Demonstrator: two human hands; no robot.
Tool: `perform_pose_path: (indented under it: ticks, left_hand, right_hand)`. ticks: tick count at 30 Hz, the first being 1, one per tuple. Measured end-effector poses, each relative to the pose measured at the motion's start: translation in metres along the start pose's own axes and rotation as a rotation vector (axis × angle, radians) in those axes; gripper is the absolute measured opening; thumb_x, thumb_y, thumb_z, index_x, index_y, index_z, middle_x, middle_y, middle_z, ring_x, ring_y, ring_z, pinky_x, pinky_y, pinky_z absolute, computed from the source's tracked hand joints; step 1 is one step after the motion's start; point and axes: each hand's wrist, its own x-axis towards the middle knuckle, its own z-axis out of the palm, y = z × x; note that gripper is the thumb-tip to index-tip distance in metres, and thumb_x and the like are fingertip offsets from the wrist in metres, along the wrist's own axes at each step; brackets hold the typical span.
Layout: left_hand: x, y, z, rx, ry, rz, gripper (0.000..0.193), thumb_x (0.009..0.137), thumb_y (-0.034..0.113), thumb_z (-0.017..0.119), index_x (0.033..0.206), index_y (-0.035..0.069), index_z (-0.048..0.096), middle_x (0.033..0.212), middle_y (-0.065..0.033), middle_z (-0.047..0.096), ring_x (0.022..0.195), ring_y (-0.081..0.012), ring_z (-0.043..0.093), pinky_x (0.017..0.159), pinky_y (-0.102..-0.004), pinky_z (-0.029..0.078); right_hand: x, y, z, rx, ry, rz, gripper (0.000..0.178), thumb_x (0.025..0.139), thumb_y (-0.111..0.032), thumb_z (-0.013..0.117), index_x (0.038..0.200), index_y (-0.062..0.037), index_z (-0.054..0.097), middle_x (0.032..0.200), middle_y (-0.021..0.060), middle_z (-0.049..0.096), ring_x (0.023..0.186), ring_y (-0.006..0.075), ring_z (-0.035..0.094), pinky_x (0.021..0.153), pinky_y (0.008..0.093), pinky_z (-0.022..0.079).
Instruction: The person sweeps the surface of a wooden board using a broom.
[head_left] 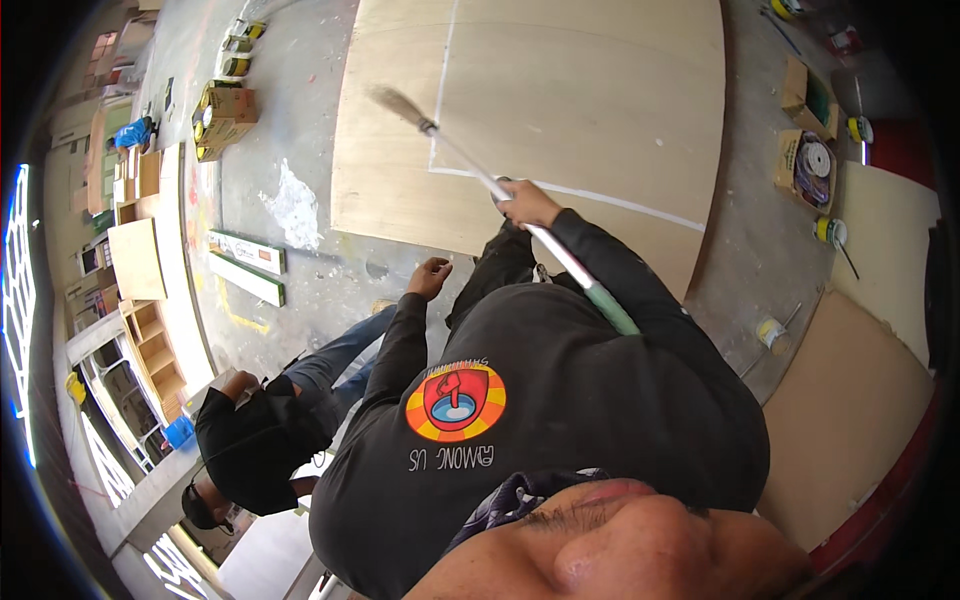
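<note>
My right hand [528,203] is wrapped round the pale shaft of a long-handled brush [565,256], seemingly a small broom. Its brown bristles [400,104] point away to the upper left and are smeared by motion. The green end of the handle [611,309] lies along my right forearm. Beneath the bristles is a large wooden board [600,90] with white lines across it; whether they touch it I cannot tell. My left hand [430,278] hangs near the board's close edge, fingers loosely bent and apart, with nothing visible in it.
At the left, a person in dark clothes [262,430] stands close by. Long boxes [247,252] lie on the grey floor near a white paint patch [292,207]. Cardboard boxes [226,115] and paint cans stand left; more boxes [806,170] and a can with a stick [772,334] stand right.
</note>
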Motion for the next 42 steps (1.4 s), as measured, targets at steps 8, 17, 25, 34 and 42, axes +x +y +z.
perform_pose_path:
  ticks: [8,17,25,34,42]
  left_hand:
    - [0.026,-0.054,-0.053,-0.254,0.027,-0.178,0.034,0.08,0.032,0.055,0.1,0.005,0.054,0.081,-0.0072,0.06,0.07,-0.0158,0.058,0.056,-0.0266,0.043]
    - [0.127,-0.075,-0.103,-0.372,-0.051,-0.401,0.034,0.08,0.031,0.054,0.102,0.006,0.052,0.079,-0.0059,0.058,0.065,-0.0151,0.057,0.049,-0.0287,0.04]
    - [0.16,0.024,-0.104,-0.396,0.036,-0.219,0.03,0.08,0.029,0.055,0.096,0.004,0.055,0.079,-0.0067,0.06,0.066,-0.0137,0.059,0.051,-0.0241,0.043]
    - [0.149,0.081,-0.062,-0.082,-0.148,0.008,0.034,0.081,0.03,0.055,0.102,0.004,0.053,0.083,-0.0078,0.06,0.072,-0.0149,0.059,0.058,-0.0265,0.044]
    - [0.124,0.107,-0.075,-0.146,-0.008,-0.117,0.032,0.081,0.025,0.054,0.097,-0.002,0.054,0.081,-0.0114,0.06,0.069,-0.0172,0.06,0.062,-0.0279,0.048]
  right_hand:
    - [0.094,0.101,-0.054,-0.135,0.133,-0.347,0.012,0.074,-0.006,0.054,0.086,-0.002,0.053,0.057,0.0018,0.049,0.043,0.01,0.047,0.036,0.0241,0.039]
    - [-0.168,0.136,-0.228,0.331,1.208,0.438,0.012,0.082,-0.016,0.047,0.084,-0.0056,0.051,0.056,0.0008,0.045,0.043,0.0099,0.044,0.039,0.0246,0.039]
    - [-0.199,0.061,-0.197,0.367,1.073,0.342,0.021,0.079,-0.015,0.049,0.096,-0.0044,0.053,0.055,0.0,0.045,0.04,0.0075,0.041,0.036,0.0214,0.037]
    - [0.031,-0.054,-0.108,0.332,0.126,0.069,0.046,0.077,-0.009,0.053,0.121,-0.0072,0.042,0.053,0.0007,0.046,0.038,0.0081,0.044,0.034,0.0235,0.038]
    - [0.086,0.006,-0.129,0.458,0.263,0.148,0.045,0.074,-0.013,0.055,0.116,-0.0043,0.045,0.055,0.0027,0.051,0.041,0.0112,0.048,0.038,0.0263,0.042]
